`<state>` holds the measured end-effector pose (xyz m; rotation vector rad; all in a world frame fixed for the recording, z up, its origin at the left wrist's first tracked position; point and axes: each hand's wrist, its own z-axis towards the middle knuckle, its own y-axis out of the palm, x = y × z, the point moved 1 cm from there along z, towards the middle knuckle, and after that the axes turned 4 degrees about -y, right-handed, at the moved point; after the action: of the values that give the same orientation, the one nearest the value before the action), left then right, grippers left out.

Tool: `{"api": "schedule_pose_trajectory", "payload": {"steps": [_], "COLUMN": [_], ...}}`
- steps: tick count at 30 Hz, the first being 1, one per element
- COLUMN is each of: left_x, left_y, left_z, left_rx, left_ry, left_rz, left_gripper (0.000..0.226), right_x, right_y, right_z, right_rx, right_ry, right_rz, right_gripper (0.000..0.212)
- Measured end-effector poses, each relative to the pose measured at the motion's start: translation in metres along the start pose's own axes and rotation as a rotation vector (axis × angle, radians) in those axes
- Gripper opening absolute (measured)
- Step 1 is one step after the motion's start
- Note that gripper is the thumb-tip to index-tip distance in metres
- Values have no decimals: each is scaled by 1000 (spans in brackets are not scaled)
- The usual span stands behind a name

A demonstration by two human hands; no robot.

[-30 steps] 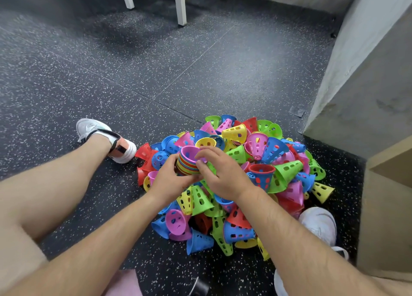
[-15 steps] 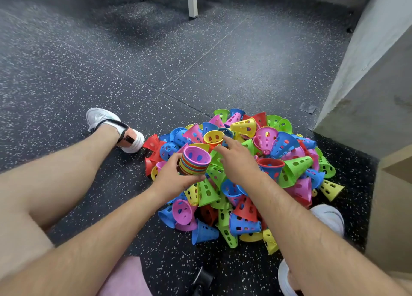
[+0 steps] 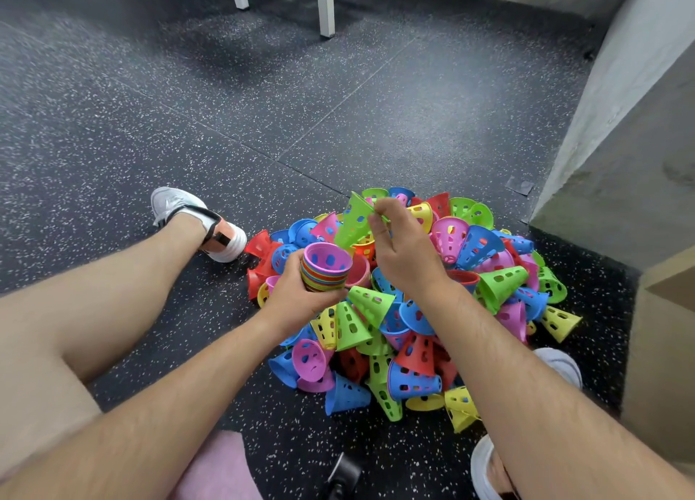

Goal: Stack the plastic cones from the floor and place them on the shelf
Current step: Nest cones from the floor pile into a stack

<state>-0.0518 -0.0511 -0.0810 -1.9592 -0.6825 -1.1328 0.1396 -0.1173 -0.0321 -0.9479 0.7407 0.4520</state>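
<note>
A heap of coloured perforated plastic cones [image 3: 413, 311] lies on the dark speckled floor between my legs. My left hand [image 3: 293, 296] grips a nested stack of cones [image 3: 325, 270], open end up, with a pink cone on top, at the heap's left side. My right hand [image 3: 402, 251] pinches the rim of a single green cone [image 3: 353, 221] and holds it lifted just above and behind the stack, its tip pointing up and away.
My left leg and white shoe [image 3: 195, 221] stretch out left of the heap; my right shoe [image 3: 556, 364] sits at its right. A grey concrete wall [image 3: 620, 142] and a wooden unit [image 3: 662, 349] stand at right. White furniture legs [image 3: 325, 6] stand far back.
My right hand reached into the heap behind the stack, took a green cone by its rim and lifted it. My left hand kept holding the stack in about the same place.
</note>
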Motion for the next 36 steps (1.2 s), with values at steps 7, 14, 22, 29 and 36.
{"api": "schedule_pose_trajectory", "payload": {"steps": [7,14,22,29,36], "left_x": [3,0,-6,-12,-19], "left_y": [-2,-4,5,9,8], "left_z": [0,-3,-18,-21,-21], "left_rx": [-19,-31,-94,-123,-142], "left_ry": [10,1,38,36,25], "left_rz": [-44,-8,119,149,140], "left_gripper": [69,74,67,68,70], "right_x": [-17,-18,1,11,21], "right_y": [20,26,1,14,25], "right_z": [-16,-41,-55,-75,-82], "right_rx": [-90,-308,-127,-448,-395], "right_ry": [-217,-86,187,562,709], "right_rz": [-6,-19,-342,-626,-389], "right_gripper": [18,27,21,48,35]}}
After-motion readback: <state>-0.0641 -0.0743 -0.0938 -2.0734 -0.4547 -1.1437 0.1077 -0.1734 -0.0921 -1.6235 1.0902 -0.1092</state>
